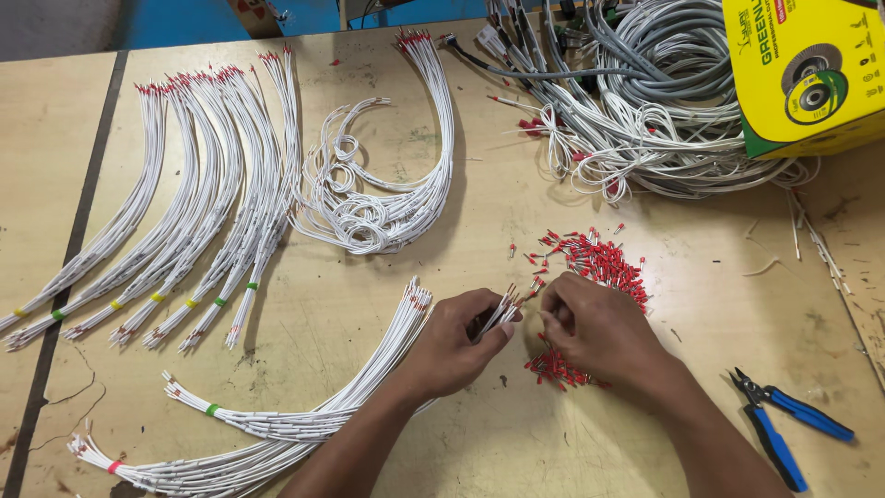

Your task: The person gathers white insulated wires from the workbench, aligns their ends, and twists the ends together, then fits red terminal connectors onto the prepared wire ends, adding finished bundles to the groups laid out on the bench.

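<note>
Far left on the pale plywood counter [516,443], worn and scratched, a fan of thin white wire bundles [198,198] lies in long curves, each bundle banded near its lower end with yellow or green tape and tipped at the top with small red ferrules. Below them, near the front edge, two more banded bundles [249,433] sweep across, one tied green, one pink. A dark seam runs down the counter at the left, and beyond the far edge a strip of blue surface shows.

Middle of the counter: a loose arc of white wires [387,207], partly coiled in small loops.

The left hand [452,346] has its fingers closed around a slim bunch of white wires [498,315], gripping it close to its bare, stripped ends, which point up and right. The bunch trails back down-left under the wrist. The right hand [599,332] sits just beside, fingers curled together and pinched at those wire ends; whatever sits between the fingertips is too small to tell. It rests over a scattered heap of tiny red ferrules [599,263], glossy plastic sleeves.

Behind, a tangle of grey and white cable [645,101] sprawls beneath a yellow-and-green cardboard box [802,74]. Far right, blue-handled cutters [784,424] lie flat, well apart from the hands.
</note>
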